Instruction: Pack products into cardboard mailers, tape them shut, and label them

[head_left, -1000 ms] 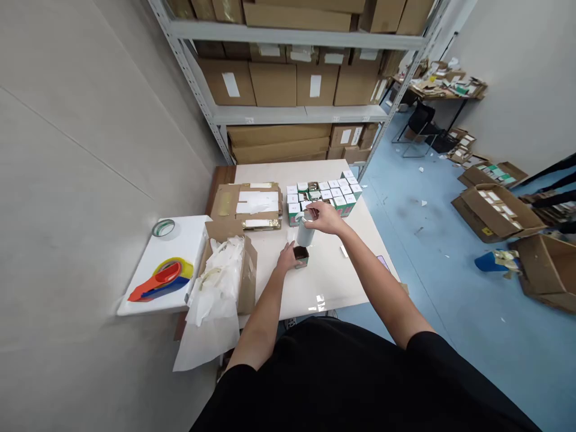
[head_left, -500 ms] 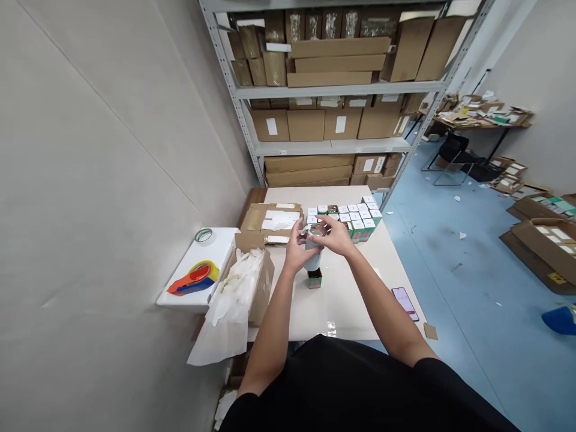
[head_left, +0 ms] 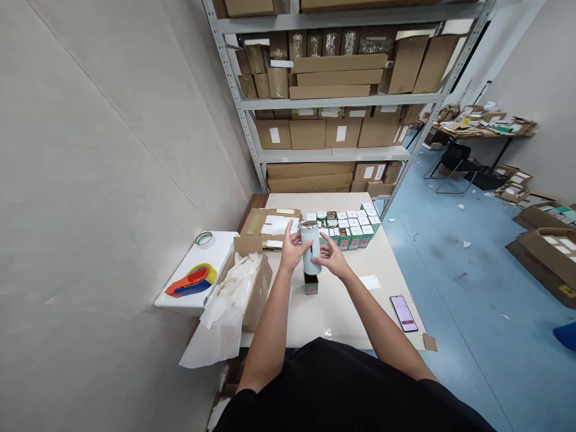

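A pale blue tumbler (head_left: 310, 255) with dark lettering and a shiny metal top stands upright between my two hands, above the table. My left hand (head_left: 293, 247) wraps its left side, thumb across the front. On the other side, my right hand (head_left: 332, 255) grips it lower down, with the thumb on the front and fingers at the side and back. Just below the tumbler's base sits a small green box (head_left: 311, 288), its dark opening facing up. Behind my hands are several green-and-white boxes (head_left: 355, 237) in rows, a few with open tops.
At the left are a carton with white packing paper (head_left: 238, 282), a flat cardboard box (head_left: 254, 223) and a tape dispenser (head_left: 193, 281) on a white box. A phone (head_left: 404, 313) lies near the table's right edge. Shelving with cartons (head_left: 342, 132) rises behind.
My right hand has moved from the tumbler's top rim down to its side. The tumbler's lettering now faces me. The view has tilted slightly up.
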The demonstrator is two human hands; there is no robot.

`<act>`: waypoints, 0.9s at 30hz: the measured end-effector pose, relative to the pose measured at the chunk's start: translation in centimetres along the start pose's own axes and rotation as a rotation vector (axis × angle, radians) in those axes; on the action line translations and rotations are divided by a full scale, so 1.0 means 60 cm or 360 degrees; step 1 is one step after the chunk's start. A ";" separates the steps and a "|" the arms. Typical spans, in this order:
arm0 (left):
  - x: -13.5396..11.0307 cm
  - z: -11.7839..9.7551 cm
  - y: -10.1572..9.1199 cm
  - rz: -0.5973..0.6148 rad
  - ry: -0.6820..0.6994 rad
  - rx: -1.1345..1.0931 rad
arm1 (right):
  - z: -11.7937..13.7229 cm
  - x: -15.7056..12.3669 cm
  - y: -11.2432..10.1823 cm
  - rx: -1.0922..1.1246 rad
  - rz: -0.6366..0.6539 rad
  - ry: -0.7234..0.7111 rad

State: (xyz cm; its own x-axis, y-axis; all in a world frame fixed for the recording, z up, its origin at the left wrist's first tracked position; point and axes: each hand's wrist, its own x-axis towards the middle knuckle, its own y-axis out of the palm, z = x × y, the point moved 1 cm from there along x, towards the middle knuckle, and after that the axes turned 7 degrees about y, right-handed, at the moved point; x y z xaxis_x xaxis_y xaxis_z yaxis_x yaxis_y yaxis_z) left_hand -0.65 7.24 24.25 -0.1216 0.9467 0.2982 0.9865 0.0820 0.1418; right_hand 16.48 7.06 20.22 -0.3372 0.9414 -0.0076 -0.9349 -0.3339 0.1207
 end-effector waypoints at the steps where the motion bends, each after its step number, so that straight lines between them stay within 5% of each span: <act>1: 0.000 -0.001 0.003 -0.0014 -0.0003 0.0028 | 0.003 0.000 -0.001 -0.0031 -0.0052 -0.0017; 6: 0.001 -0.012 0.010 -0.0031 -0.0015 0.0166 | 0.011 -0.006 -0.002 -0.0302 -0.0354 -0.0094; 13: 0.000 -0.020 0.012 0.0004 -0.0013 -0.0008 | 0.009 -0.016 0.002 -0.0079 0.0146 -0.0001; 18: 0.003 -0.020 0.010 0.0088 -0.0045 0.0031 | 0.012 -0.020 0.008 -0.0219 -0.0154 -0.0054; 24: 0.001 -0.025 -0.003 0.0110 -0.0132 -0.0088 | 0.016 -0.022 0.015 -0.0144 0.0135 -0.0097; 27: -0.001 -0.027 -0.003 0.0130 -0.0116 -0.0095 | 0.020 -0.025 0.019 -0.0223 0.0008 -0.0090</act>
State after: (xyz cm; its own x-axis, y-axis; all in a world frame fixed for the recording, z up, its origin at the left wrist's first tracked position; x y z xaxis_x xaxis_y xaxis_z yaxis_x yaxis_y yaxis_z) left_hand -1.02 6.68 25.75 -0.0305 0.9698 0.2420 0.9843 -0.0130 0.1762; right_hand 16.03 5.33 21.55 -0.3389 0.9395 0.0491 -0.9408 -0.3384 -0.0195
